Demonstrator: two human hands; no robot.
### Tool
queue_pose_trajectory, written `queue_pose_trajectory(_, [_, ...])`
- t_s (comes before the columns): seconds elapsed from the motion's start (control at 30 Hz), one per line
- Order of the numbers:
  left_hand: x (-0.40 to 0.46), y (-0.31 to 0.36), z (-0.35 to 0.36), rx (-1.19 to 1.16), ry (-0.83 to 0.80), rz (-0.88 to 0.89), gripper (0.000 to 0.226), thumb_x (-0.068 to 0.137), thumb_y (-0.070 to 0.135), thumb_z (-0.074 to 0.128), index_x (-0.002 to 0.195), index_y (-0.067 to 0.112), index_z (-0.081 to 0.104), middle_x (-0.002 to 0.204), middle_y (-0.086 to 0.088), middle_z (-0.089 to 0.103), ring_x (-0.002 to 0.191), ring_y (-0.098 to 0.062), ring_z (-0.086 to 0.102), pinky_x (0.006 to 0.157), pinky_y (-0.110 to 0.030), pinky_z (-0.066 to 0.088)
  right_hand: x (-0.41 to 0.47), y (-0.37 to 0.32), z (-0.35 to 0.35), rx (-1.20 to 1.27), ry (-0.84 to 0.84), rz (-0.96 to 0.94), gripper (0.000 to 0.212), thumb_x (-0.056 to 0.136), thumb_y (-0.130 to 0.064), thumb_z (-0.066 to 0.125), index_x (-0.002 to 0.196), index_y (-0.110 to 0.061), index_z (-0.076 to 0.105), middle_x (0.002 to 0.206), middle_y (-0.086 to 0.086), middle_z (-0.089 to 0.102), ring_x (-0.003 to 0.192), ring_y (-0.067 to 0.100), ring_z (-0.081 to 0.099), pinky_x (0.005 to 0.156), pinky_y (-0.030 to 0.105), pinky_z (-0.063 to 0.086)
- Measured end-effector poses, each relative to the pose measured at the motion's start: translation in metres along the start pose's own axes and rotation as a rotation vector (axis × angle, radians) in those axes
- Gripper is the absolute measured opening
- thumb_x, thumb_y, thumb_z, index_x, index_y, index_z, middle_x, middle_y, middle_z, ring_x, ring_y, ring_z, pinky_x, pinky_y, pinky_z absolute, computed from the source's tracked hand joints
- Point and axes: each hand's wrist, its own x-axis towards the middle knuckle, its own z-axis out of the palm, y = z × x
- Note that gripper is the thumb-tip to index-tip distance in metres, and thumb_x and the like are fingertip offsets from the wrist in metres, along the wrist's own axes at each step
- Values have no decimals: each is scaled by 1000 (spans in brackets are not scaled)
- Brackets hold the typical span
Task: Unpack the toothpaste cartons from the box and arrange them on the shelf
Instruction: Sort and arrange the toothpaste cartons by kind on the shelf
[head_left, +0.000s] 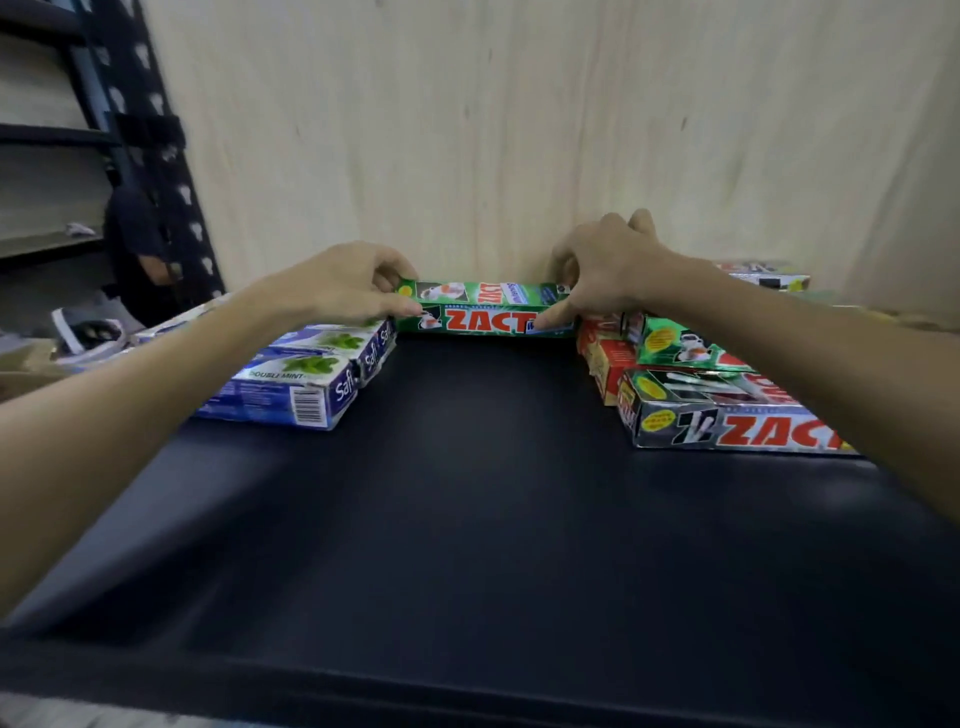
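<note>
I'm holding the green Zact carton (485, 309) at the shelf's (467, 519) back, left hand (348, 286) pinching its left end, right hand (602, 275) its right; it's lying crosswise along the wall.

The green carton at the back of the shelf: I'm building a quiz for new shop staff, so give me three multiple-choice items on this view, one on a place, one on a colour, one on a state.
1. Where does the green carton lie?
A. Against the back wall, between the blue cartons and the mixed pile
B. At the front edge of the shelf
C. On top of the blue cartons

2. What colour is the big lettering on the green carton?
A. Yellow
B. Red
C. White

3. How is the green carton being handled?
A. Untouched
B. By one hand only
C. The left hand at one end, the right hand at the other

Answers: 1 A, it lies along the wooden wall with the blue cartons on one side and the pile on the other; 2 B, red letters; 3 C, fingers of both hands touch its ends.
</note>
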Motion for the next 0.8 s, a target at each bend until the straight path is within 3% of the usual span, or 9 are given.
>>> queue_pose_trajectory(0.1, [0, -5, 7, 77, 19, 37, 49, 84, 38, 79, 127, 17, 65, 115, 1, 64, 105, -15, 60, 92, -25, 44, 2, -3, 5, -136, 1, -19, 71, 53, -82, 74, 97, -27, 72, 91, -3, 70, 103, 21, 54, 85, 40, 19])
queue_pose_trajectory(0.23, [0, -9, 11, 105, 65, 64, 46, 81, 43, 81, 119, 22, 67, 113, 5, 65, 106, -14, 60, 92, -27, 45, 0, -4, 9, -142, 60, -17, 71, 51, -81, 76, 94, -26, 69, 81, -2, 65, 100, 21, 53, 92, 43, 20])
queue_pose_trajectory(0.63, [-5, 0, 13, 153, 91, 23, 49, 79, 28, 85, 122, 12, 68, 124, -3, 66, 106, -15, 58, 90, -23, 39, -1, -3, 1, -100, -9, -8, 73, 53, -85, 72, 99, -28, 70, 89, -4, 68, 101, 20, 54, 96, 45, 21])
queue_pose_trajectory(0.7, [-7, 5, 12, 136, 89, 16, 49, 79, 29, 85, 122, 14, 67, 126, -4, 67, 104, -13, 57, 92, -22, 39, -6, -2, -14, 17, -33, -7, 70, 59, -83, 71, 103, -28, 71, 95, -7, 70, 105, 18, 55, 99, 45, 20])
queue_pose_trajectory(0.8, [-17, 21, 12, 104, 127, 32, 46, 84, 33, 80, 124, 14, 67, 126, -4, 67, 110, -15, 59, 92, -23, 39, -18, 3, -36, 148, 102, -15, 51, 78, -70, 67, 105, -28, 73, 97, -9, 72, 107, 16, 59, 99, 43, 21])
